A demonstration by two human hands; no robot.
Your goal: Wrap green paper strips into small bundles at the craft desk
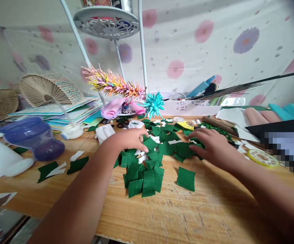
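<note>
A heap of green crepe paper pieces [149, 181] lies on the wooden table, with white paper scraps [143, 158] among them. At the left side of the heap, my left hand [134, 139] curves over the pieces, thumb and fingers apart. My right hand [210, 144] rests on the heap's right side, fingers spread and bent, tips touching green paper [184, 149]. Whether either hand pinches a piece is hard to see, but neither looks closed. One separate green piece [186, 178] lies in front of the heap.
A roll of yellow tape [262, 158] and a pixelated screen [289, 149] are at the right. On the left stand a purple-lidded container [35, 137] and a white bottle [1, 156]. Behind the heap are a turquoise spiky flower [154, 105], a multicoloured bristly stem [113, 83] and a white rack [106, 23].
</note>
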